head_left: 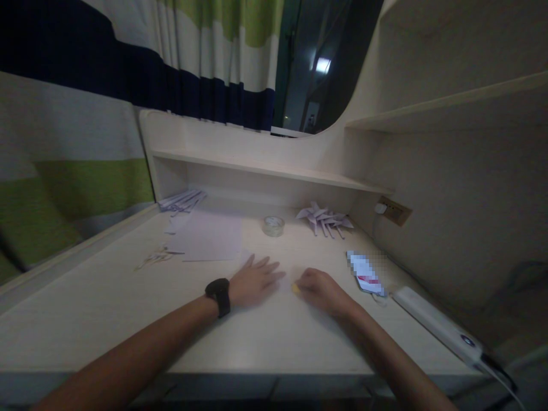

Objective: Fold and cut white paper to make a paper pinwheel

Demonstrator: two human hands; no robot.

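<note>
Fingers of the left hand (pixel 254 281) lie spread and flat on the desk (pixel 107 308), pressing a pale sheet of paper (pixel 286 278) whose edges are hard to make out. The right hand (pixel 319 288) is curled, its fingertips closed on a small yellow piece (pixel 295 289) that touches the desk just right of the left hand's fingertips. Taking the left hand as landmark, the yellow piece lies between the two hands and nearer the right, while the tape roll (pixel 273 225) and the folded paper shapes (pixel 325 218) sit well beyond it.
</note>
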